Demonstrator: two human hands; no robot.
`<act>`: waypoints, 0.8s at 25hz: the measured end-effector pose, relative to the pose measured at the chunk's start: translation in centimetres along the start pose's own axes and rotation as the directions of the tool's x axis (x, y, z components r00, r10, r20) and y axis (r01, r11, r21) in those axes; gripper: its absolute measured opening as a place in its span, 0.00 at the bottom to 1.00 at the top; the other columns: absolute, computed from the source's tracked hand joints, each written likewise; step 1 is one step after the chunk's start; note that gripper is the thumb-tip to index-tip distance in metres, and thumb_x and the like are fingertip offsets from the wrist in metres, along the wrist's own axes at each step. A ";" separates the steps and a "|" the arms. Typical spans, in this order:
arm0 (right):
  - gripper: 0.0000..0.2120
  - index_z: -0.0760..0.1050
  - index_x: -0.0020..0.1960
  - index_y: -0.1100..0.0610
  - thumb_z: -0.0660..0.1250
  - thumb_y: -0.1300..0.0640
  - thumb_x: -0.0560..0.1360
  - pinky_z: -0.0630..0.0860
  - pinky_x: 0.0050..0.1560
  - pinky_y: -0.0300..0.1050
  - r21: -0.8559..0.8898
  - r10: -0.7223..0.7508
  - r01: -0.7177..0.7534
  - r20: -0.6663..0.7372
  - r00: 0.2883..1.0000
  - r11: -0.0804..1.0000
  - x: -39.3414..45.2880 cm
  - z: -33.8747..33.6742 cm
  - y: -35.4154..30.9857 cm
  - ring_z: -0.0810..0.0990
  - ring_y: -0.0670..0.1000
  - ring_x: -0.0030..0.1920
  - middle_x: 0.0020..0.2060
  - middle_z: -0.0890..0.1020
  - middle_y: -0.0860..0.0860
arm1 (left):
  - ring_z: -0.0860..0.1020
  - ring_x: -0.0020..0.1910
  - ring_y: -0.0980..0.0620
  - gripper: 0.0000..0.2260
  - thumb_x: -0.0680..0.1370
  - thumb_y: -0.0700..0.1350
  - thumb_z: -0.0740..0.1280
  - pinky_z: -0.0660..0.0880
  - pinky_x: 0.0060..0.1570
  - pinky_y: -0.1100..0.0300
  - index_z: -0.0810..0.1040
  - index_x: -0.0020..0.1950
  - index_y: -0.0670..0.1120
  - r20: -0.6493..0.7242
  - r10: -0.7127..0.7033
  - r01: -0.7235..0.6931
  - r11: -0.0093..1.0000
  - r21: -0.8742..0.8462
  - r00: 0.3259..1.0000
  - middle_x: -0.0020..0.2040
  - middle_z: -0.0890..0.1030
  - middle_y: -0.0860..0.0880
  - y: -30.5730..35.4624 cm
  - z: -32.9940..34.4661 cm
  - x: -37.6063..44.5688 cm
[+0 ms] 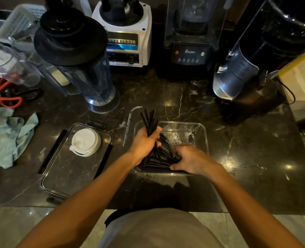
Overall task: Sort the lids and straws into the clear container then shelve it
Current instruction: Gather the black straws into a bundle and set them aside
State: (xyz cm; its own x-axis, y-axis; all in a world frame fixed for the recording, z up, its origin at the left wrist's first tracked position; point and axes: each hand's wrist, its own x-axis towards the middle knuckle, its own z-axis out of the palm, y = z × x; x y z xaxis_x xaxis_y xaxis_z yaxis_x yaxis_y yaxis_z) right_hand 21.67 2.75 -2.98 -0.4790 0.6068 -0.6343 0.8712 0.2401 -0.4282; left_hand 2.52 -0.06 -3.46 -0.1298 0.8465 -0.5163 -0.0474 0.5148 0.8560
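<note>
Straws (150, 120) overhanging container (204, 138) rim

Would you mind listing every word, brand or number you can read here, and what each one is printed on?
"Blenders": on the control panel of the black blender at the back of the counter.
White blender base: a line of Chinese characters on its dark label, too blurred to read.
Black blender's round buttons: small marks, too small to read.
Silver machine on the right: faint print and a warning triangle, unreadable.
</note>
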 end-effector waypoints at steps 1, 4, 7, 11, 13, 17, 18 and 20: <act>0.25 0.75 0.66 0.50 0.77 0.45 0.73 0.76 0.60 0.47 -0.050 -0.006 0.006 -0.004 1.000 0.999 0.2 0.2 -0.3 0.76 0.47 0.58 0.60 0.77 0.46 | 0.80 0.40 0.54 0.09 0.85 0.44 0.62 0.80 0.47 0.59 0.79 0.62 0.43 -0.020 0.022 -0.023 0.999 -0.044 1.000 0.45 0.78 0.49 0.3 -0.5 -0.1; 0.32 0.72 0.72 0.49 0.78 0.44 0.71 0.74 0.66 0.52 -0.135 -0.031 0.031 0.006 1.000 0.990 0.8 0.8 -1.6 0.75 0.50 0.64 0.63 0.75 0.47 | 0.78 0.35 0.55 0.09 0.85 0.43 0.63 0.78 0.44 0.59 0.79 0.61 0.42 -0.064 0.083 -0.092 0.986 -0.141 0.994 0.40 0.77 0.50 1.1 -1.7 0.0; 0.40 0.67 0.75 0.53 0.79 0.42 0.70 0.75 0.66 0.53 -0.226 -0.011 0.008 -0.012 1.000 0.974 1.8 1.2 -2.8 0.76 0.54 0.66 0.67 0.74 0.51 | 0.77 0.33 0.56 0.09 0.85 0.43 0.63 0.77 0.39 0.62 0.78 0.62 0.41 -0.116 0.096 -0.118 0.972 -0.205 0.989 0.37 0.77 0.51 1.9 -2.5 0.0; 0.50 0.62 0.76 0.60 0.81 0.38 0.65 0.75 0.65 0.54 -0.326 0.079 -0.090 -0.047 0.996 0.941 2.6 1.4 -3.3 0.76 0.58 0.64 0.67 0.70 0.56 | 0.78 0.34 0.55 0.07 0.85 0.43 0.63 0.78 0.40 0.61 0.78 0.59 0.43 -0.140 0.080 -0.112 0.965 -0.238 0.987 0.38 0.78 0.50 2.0 -3.0 -0.3; 0.50 0.63 0.74 0.61 0.81 0.37 0.64 0.76 0.64 0.54 -0.362 0.085 -0.101 -0.062 0.994 0.926 3.1 1.8 -3.6 0.76 0.58 0.63 0.65 0.69 0.57 | 0.78 0.35 0.54 0.06 0.85 0.42 0.63 0.78 0.39 0.62 0.78 0.59 0.42 -0.140 0.065 -0.100 0.959 -0.264 0.988 0.39 0.78 0.49 1.9 -3.1 -0.4; 0.54 0.59 0.78 0.61 0.80 0.36 0.64 0.72 0.70 0.55 -0.441 0.034 -0.091 -0.137 0.990 0.893 3.4 2.6 -3.9 0.70 0.58 0.69 0.70 0.66 0.58 | 0.78 0.35 0.54 0.06 0.85 0.40 0.62 0.78 0.38 0.63 0.77 0.59 0.42 -0.127 0.053 -0.090 0.947 -0.308 0.991 0.39 0.78 0.49 2.0 -3.4 -0.6; 0.59 0.54 0.81 0.61 0.79 0.35 0.65 0.68 0.74 0.56 -0.477 0.014 -0.084 -0.149 0.989 0.875 3.4 2.6 -3.8 0.66 0.60 0.73 0.73 0.64 0.60 | 0.78 0.35 0.54 0.06 0.85 0.40 0.62 0.79 0.38 0.63 0.77 0.60 0.41 -0.122 0.055 -0.090 0.947 -0.308 0.991 0.39 0.78 0.49 1.9 -3.5 -0.6; 0.64 0.46 0.83 0.62 0.77 0.33 0.65 0.60 0.77 0.58 -0.541 -0.007 -0.066 -0.131 0.991 0.839 3.5 2.4 -3.6 0.61 0.61 0.77 0.78 0.62 0.60 | 0.79 0.36 0.54 0.08 0.85 0.40 0.62 0.79 0.39 0.63 0.77 0.61 0.40 -0.110 0.061 -0.091 0.951 -0.295 0.992 0.39 0.78 0.49 1.9 -3.5 -0.6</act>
State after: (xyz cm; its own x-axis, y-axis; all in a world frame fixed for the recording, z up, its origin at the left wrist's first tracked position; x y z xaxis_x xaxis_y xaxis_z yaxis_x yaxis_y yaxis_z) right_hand 16.55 2.23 -5.18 -0.4667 0.6990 -0.5418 0.8201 0.5714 0.0308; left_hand -0.97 -0.06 -1.48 -0.2409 0.8561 -0.4572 -0.3253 0.3726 0.8691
